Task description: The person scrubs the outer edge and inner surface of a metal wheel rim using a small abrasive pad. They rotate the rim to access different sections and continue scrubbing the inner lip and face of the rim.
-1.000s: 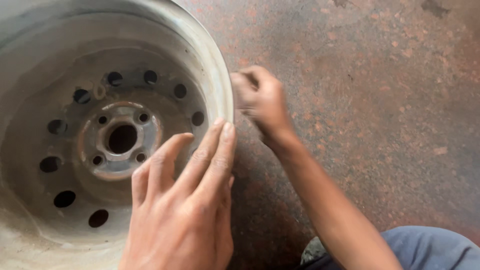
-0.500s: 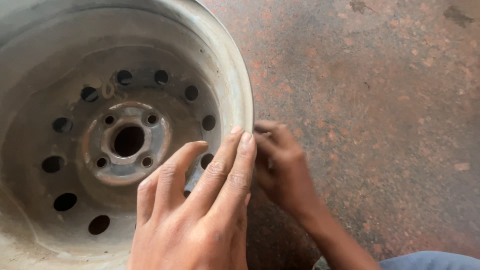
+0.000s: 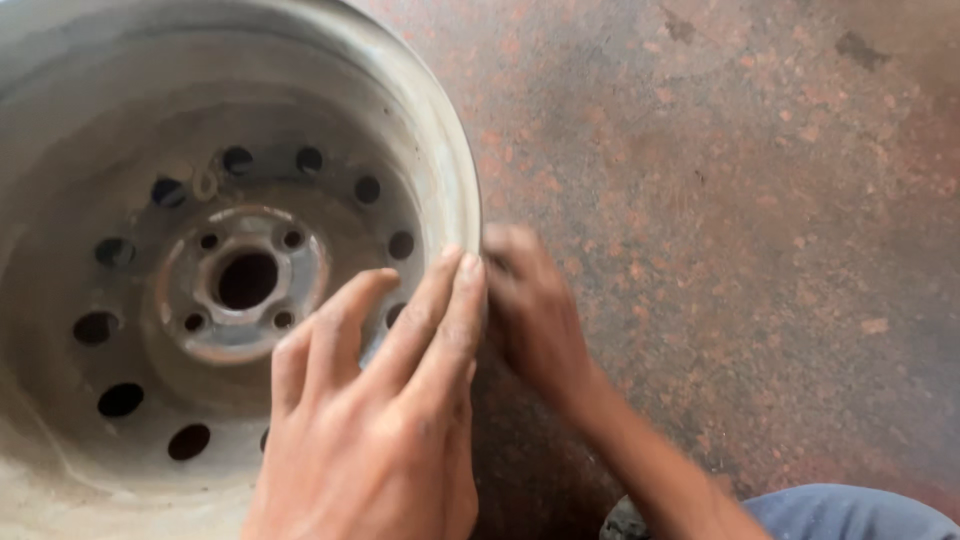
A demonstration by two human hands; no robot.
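Note:
A worn grey steel wheel rim lies flat on the floor and fills the left of the view, with a centre hub hole and a ring of round holes. My left hand reaches in from the bottom, its fingers spread and its fingertips resting on the rim's right edge. My right hand is blurred and curled against the outside of that same edge, right beside my left fingertips. Whether it holds anything is hidden.
The reddish-brown speckled stone floor stretches to the right of the rim. A knee in blue cloth shows at the bottom right corner.
My right hand has slid down along the rim's outer edge until it sits next to my left fingertips. My left hand has stayed on the edge.

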